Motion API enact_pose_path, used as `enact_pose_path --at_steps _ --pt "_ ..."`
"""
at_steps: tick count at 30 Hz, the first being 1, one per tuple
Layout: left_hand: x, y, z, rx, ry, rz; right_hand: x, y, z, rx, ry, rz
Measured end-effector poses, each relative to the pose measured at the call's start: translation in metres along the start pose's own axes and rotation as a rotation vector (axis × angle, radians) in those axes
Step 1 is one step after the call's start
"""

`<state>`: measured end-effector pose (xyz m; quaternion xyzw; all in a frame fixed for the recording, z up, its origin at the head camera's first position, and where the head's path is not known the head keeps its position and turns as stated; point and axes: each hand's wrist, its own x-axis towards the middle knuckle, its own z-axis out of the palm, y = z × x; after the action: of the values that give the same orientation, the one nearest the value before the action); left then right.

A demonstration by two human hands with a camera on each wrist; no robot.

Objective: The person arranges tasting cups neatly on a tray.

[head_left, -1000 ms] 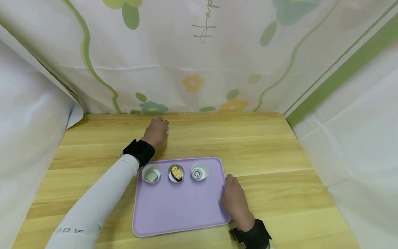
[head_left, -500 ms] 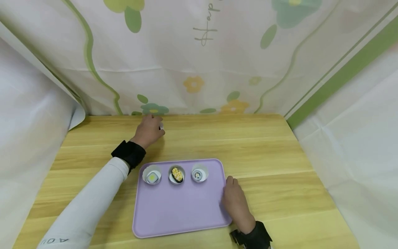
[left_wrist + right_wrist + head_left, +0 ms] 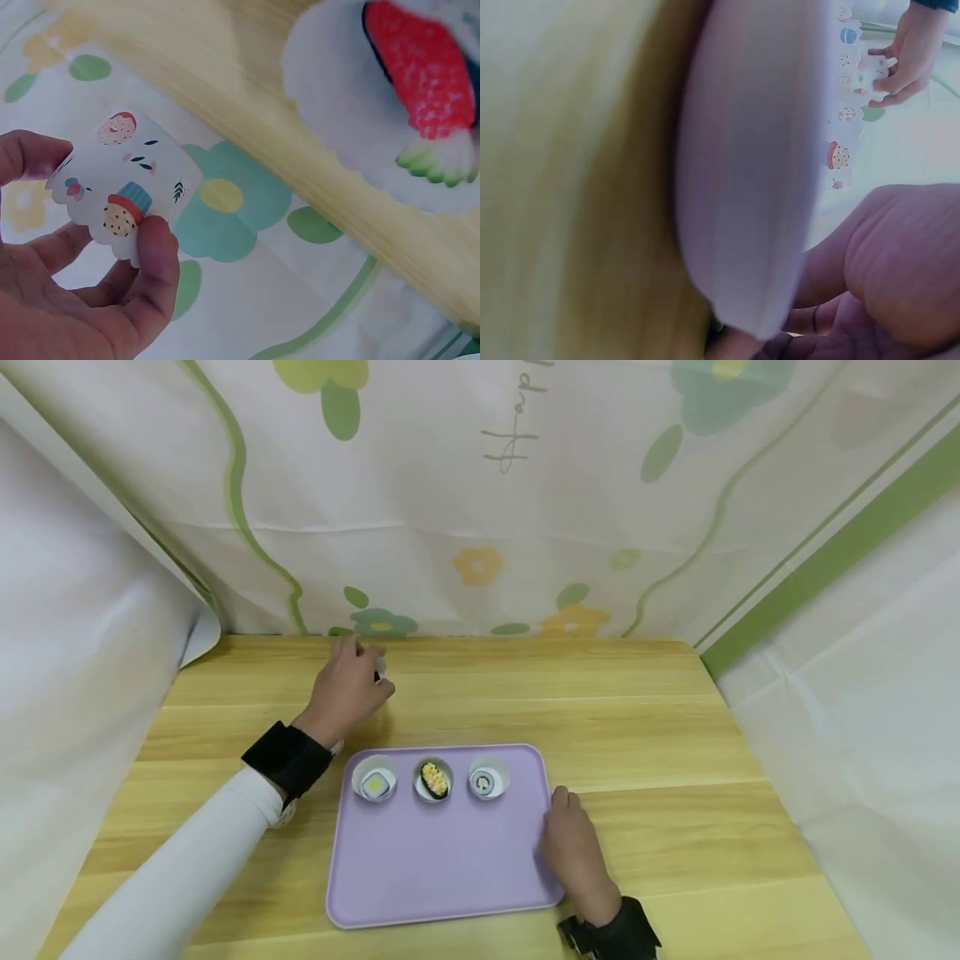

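Observation:
My left hand [image 3: 341, 693] is at the table's far edge, left of centre. It pinches a white paper baking cup [image 3: 124, 180] printed with cupcakes and a doughnut; something dark shows inside it in the head view. My right hand [image 3: 576, 852] grips the right rim of a lilac tray [image 3: 450, 868], thumb over the rim and fingertips low on its outer side. Along the tray's far side stand three paper cups: one with a pale square sushi piece [image 3: 375, 786], one with a yellow-topped sushi [image 3: 434, 780], one with a round roll [image 3: 482, 782].
Close to the left wrist camera is another paper cup [image 3: 322, 112] with a red-topped sushi [image 3: 420, 64] and green garnish. The wooden table [image 3: 637, 718] meets a flowered white cloth [image 3: 420, 485] behind, with white cloth sides left and right.
My left hand has shifted left along the far edge, and the cup between its fingers shows more. My right hand stays on the tray. The head view has turned slightly left.

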<state>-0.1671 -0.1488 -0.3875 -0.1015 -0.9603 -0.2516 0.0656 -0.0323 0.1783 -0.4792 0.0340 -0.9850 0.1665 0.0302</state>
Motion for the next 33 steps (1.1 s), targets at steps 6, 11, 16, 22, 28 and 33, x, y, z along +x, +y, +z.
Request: enact_pose_path --at_steps 6,11,16,22,28,33 --pt "-0.021 0.011 -0.004 -0.004 0.009 -0.005 0.001 0.004 -0.002 -0.004 -0.006 -0.008" --pt "-0.036 0.019 -0.005 -0.027 0.024 0.012 0.001 0.007 -0.003 0.009 0.001 -0.001" --pt "-0.054 0.024 -0.008 -0.008 0.051 -0.001 0.002 0.007 -0.003 0.012 0.0 -0.001" --pt "-0.082 0.03 -0.011 -0.013 0.064 0.0 0.001 0.007 -0.003 0.012 -0.008 0.001" --pt "-0.113 0.04 -0.006 0.006 0.12 0.013 0.0 0.008 -0.004 0.018 -0.005 -0.009" --pt "-0.134 0.048 -0.001 0.019 0.131 0.004 0.0 0.009 -0.006 0.013 0.023 -0.026"
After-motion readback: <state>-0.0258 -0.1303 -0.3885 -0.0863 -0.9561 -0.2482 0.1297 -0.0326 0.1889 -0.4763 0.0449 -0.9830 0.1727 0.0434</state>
